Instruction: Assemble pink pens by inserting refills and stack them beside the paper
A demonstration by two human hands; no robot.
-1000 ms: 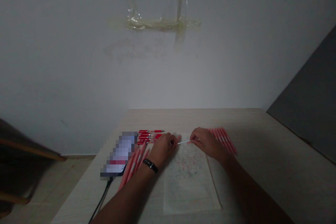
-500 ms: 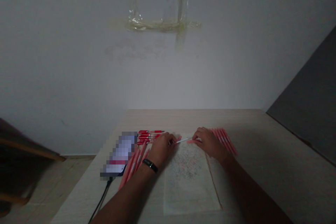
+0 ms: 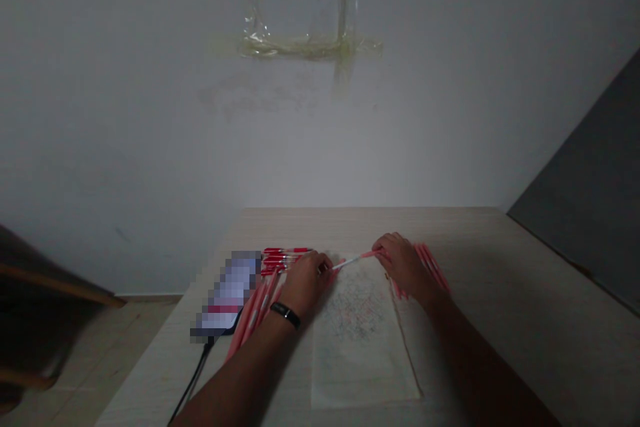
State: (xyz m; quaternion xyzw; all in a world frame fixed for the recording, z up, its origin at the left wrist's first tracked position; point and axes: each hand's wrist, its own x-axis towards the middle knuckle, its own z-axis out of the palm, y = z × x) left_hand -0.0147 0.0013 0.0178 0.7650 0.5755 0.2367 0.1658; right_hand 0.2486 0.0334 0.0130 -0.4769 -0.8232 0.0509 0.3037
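Note:
A slim pink-and-white pen-like stick [image 3: 353,260] spans the gap between my hands, above the top of a scribbled paper sheet [image 3: 365,367]. My left hand [image 3: 310,277] pinches its left end, fingers closed. At the pink right end, my right hand [image 3: 400,260] grips it with bent fingers, slightly higher than the left. Beside my left hand lie several red pens [image 3: 287,258]. Several longer pink sticks [image 3: 253,313] are by my left wrist, which wears a black band [image 3: 285,314]. Partly hidden behind my right hand is a row of pink sticks [image 3: 433,267].
A phone-like device [image 3: 227,297], its screen pixelated, rests at the table's left side with a black cable [image 3: 193,373] running down from it. The pale wooden table [image 3: 370,223] meets a wall [image 3: 370,153] at the back. A dark panel [image 3: 590,167] stands to the right.
My right hand has moved slightly up and to the right, and a pink length of the stick now shows beside its fingers. My left hand has hardly moved.

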